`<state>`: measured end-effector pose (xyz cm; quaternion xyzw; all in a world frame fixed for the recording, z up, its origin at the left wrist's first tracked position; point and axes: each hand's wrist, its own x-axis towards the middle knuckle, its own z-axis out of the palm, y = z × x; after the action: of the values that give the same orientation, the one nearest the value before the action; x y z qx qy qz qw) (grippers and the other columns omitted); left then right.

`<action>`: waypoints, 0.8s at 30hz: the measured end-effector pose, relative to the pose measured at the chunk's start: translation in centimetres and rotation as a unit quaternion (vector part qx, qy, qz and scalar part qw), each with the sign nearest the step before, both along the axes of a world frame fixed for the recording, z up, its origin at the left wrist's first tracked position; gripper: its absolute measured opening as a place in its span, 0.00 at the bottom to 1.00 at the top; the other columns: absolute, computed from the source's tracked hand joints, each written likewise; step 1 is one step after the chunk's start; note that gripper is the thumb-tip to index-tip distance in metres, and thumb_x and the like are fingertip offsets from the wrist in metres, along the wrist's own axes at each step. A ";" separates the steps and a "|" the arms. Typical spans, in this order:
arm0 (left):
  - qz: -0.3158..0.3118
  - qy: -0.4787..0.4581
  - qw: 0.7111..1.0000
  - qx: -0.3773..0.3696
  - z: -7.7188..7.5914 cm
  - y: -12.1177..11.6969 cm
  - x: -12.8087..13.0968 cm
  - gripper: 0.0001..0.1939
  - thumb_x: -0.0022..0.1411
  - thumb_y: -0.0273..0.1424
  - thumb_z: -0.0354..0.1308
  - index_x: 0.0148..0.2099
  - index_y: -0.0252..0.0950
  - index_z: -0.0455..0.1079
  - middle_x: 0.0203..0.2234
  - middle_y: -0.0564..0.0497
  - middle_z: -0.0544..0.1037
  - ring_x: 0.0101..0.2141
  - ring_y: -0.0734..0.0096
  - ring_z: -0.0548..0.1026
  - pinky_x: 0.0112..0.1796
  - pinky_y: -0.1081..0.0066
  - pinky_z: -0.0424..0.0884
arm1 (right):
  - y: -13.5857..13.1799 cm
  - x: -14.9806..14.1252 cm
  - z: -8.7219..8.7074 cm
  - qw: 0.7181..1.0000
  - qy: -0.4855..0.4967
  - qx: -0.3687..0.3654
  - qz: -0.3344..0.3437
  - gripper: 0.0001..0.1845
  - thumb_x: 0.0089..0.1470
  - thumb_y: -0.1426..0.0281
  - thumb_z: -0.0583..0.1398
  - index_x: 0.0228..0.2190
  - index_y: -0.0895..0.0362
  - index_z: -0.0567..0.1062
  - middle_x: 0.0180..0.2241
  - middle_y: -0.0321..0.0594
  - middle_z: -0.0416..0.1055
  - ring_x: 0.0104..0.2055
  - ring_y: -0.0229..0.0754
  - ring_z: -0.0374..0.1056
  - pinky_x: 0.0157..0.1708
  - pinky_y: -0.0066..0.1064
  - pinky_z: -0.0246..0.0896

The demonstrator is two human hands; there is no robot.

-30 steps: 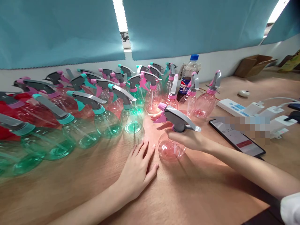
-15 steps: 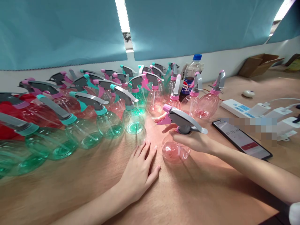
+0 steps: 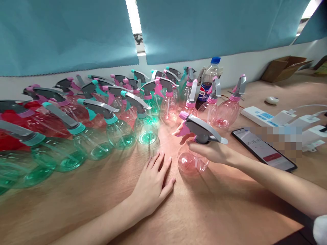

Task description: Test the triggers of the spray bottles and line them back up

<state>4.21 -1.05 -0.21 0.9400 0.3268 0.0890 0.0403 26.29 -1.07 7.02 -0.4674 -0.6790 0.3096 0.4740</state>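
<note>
My right hand is closed around the neck of a pink spray bottle, which stands upright on the wooden table. Its grey and pink spray head points to the left above my thumb, and some of my fingers are behind the pink trigger. To the left of this bottle, my left hand lies flat on the tabletop, fingers stretched and a little apart, holding nothing. Just beyond its fingertips stands a green spray bottle with a turquoise collar.
Several green and pink spray bottles crowd the left and back. A cola bottle stands behind them. On the right are a phone with a running timer, a white power strip with plugs, an earbud case and a cardboard box.
The camera view has shifted slightly. My right hand still grips the pink spray bottle, and my left hand stays flat in the same place. The phone's timer has advanced.
</note>
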 end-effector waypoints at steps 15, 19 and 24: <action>-0.001 0.008 1.000 -0.004 0.2 0.0 0.1 0.27 0.68 0.38 0.49 0.64 0.30 0.59 0.62 0.34 0.61 0.61 0.44 0.58 0.56 0.47 0.60 | -0.1 -0.1 0.3 1.000 0.007 0.020 0.019 0.22 0.40 0.76 0.53 0.40 0.54 0.72 0.36 0.38 0.72 0.26 0.35 0.63 0.25 0.30 0.65; 0.000 0.015 1.000 0.004 0.2 0.0 0.1 0.27 0.68 0.39 0.49 0.65 0.31 0.59 0.62 0.35 0.61 0.62 0.46 0.58 0.57 0.47 0.60 | -0.1 0.0 -0.1 0.998 0.024 0.033 0.040 0.30 0.41 0.78 0.53 0.48 0.51 0.71 0.43 0.38 0.75 0.34 0.40 0.71 0.34 0.35 0.72; -0.001 0.021 1.000 0.001 0.2 0.0 0.2 0.27 0.68 0.39 0.49 0.64 0.30 0.59 0.62 0.33 0.60 0.62 0.44 0.58 0.57 0.47 0.60 | 0.0 0.1 -0.7 0.997 0.040 0.045 0.053 0.32 0.42 0.81 0.53 0.50 0.51 0.71 0.49 0.38 0.74 0.44 0.44 0.73 0.43 0.42 0.73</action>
<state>4.37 -1.01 0.02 0.9420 0.3268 0.0695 0.0322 26.41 -1.04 6.29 -0.3964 -0.6966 0.3216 0.5042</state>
